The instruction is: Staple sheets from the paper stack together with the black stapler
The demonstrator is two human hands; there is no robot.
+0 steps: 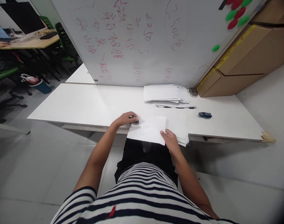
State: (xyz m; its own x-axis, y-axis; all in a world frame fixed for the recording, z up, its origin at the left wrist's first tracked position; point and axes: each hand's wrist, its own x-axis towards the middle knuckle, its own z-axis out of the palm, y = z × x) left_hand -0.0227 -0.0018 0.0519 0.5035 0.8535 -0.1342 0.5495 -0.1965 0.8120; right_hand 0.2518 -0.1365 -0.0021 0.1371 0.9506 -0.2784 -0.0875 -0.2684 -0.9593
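Note:
A blank white sheet of paper [146, 130] lies in front of me, its lower edge reaching past the desk's front edge. My right hand [171, 140] grips its lower right side, thumb on top and fingers underneath. At the upper left corner is my left hand [127, 119], its fingers curled together over the paper. A small dark patch shows under those fingertips; whether it is an object or a shadow, I cannot tell. Partly behind the right hand, a stack of white sheets [181, 127] also overhangs the desk edge.
On the white desk [76, 101] a pile of papers [162, 92] stands against the whiteboard [132, 40]. A thin black pen-like item [176, 107] and a dark blue packet [204, 115] lie nearby. Cardboard boxes [244, 56] line the right. A person's hand [2, 44] shows far left.

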